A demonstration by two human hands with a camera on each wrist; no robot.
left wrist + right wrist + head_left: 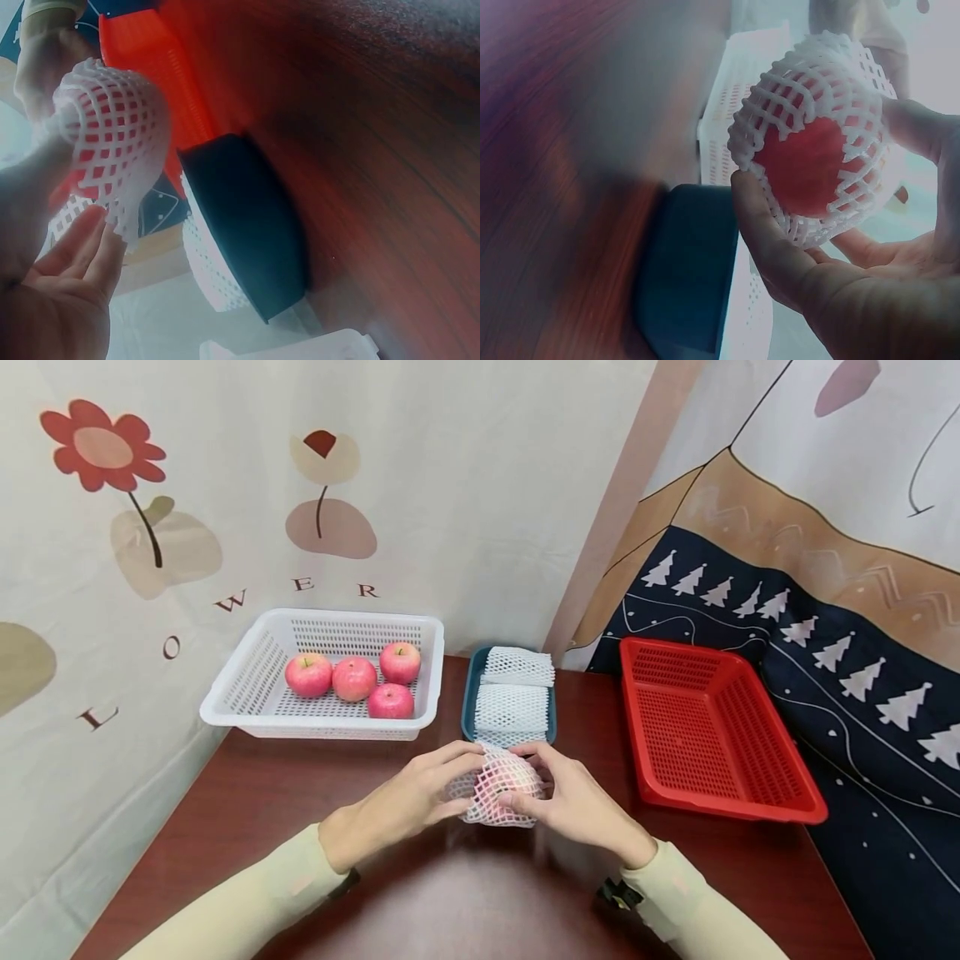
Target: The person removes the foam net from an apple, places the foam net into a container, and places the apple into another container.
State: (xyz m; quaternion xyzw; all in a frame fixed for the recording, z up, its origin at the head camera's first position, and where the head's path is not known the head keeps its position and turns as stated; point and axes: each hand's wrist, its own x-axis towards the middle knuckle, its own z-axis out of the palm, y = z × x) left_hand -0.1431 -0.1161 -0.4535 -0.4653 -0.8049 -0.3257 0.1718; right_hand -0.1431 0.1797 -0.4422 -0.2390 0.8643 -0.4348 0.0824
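Both hands hold a red apple [806,169] wrapped in a white foam net sleeve [495,814], raised over the front of the table. On the left side, my left hand [412,793] pinches the net between thumb and fingers. My right hand [581,797] grips the opposite side, its thumb across the near face of the net. Bare red skin shows through the sleeve's open end in the right wrist view. Just beyond the hands, a dark teal tray [469,697] bears more foam net sleeves [513,708], lying flat.
A white plastic basket [322,727] at the back left contains several red apples [354,678]. To the right, a red plastic basket [682,735] has nothing in it. Printed curtains [480,510] hang behind the dark brown table [300,785].
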